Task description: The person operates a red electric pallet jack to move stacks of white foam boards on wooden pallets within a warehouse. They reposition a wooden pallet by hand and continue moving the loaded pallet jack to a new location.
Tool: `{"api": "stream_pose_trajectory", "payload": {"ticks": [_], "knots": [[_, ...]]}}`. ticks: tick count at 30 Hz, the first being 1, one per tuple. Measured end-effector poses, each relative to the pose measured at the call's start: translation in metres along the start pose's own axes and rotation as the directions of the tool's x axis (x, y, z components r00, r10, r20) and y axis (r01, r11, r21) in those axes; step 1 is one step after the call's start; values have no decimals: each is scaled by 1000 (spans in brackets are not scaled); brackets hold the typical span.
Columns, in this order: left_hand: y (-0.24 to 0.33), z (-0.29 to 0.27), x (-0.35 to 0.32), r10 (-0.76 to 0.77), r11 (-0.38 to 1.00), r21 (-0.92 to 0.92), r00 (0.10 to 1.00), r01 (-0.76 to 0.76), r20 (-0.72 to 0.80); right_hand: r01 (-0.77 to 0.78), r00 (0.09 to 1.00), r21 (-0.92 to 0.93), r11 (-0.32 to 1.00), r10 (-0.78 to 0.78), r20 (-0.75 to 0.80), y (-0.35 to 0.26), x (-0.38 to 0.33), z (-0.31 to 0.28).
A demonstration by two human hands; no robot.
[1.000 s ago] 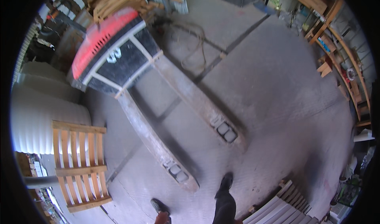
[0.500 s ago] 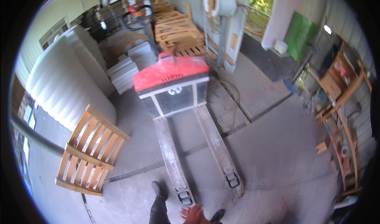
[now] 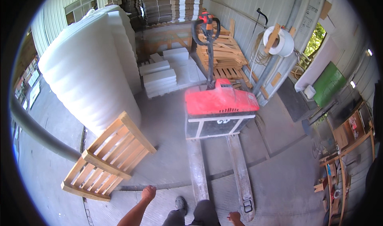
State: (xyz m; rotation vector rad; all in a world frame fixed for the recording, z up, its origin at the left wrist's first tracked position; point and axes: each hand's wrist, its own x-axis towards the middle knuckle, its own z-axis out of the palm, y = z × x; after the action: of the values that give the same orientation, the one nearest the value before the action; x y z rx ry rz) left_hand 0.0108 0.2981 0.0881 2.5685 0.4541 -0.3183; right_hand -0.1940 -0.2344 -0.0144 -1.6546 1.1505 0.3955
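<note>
My left hand [image 3: 149, 194] hangs over the floor with its fingers curled in and nothing visible in it. It is nearest to a light wooden pallet [image 3: 107, 168] standing tilted at the left. At the lower edge, my right hand [image 3: 234, 217] is partly in view beside a fork of the pallet truck, fingers loosely apart and holding nothing I can see. The red electric pallet truck [image 3: 222, 100] stands ahead, its two forks pointing toward me and its black handle upright at the far side. My legs are at the near end of the left fork.
A large white foam roll [image 3: 89, 70] stands at the left behind a grey pipe [image 3: 44, 132]. White foam blocks [image 3: 159, 80] and wooden pallets [image 3: 223, 52] lie at the back. A white reel [image 3: 281, 43] hangs by the doorway. Wooden shelving [image 3: 342, 178] lines the right.
My view has turned left and up, so the truck appears farther right. My hands, close together near the fork tips before, are now apart on either side of my legs.
</note>
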Motion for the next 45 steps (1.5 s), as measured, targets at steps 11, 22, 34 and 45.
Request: {"api": "stream_pose_trajectory", "payload": {"ticks": [11, 22, 34, 45], "knots": [[33, 22, 76, 41, 964, -260, 946, 47, 322, 18, 966, -85, 996, 5, 258, -136, 59, 88], [175, -124, 340, 2, 919, -388, 982, 72, 187, 232, 948, 530, 816, -311, 63, -523, 160, 146], [144, -145, 639, 173, 975, -163, 978, -153, 115, 589, 750, 648, 483, -625, -216, -789, 85, 182], [276, -263, 946, -23, 865, -253, 538, 434, 843, 668, 725, 652, 360, -513, -460, -1030, 12, 269]]}}
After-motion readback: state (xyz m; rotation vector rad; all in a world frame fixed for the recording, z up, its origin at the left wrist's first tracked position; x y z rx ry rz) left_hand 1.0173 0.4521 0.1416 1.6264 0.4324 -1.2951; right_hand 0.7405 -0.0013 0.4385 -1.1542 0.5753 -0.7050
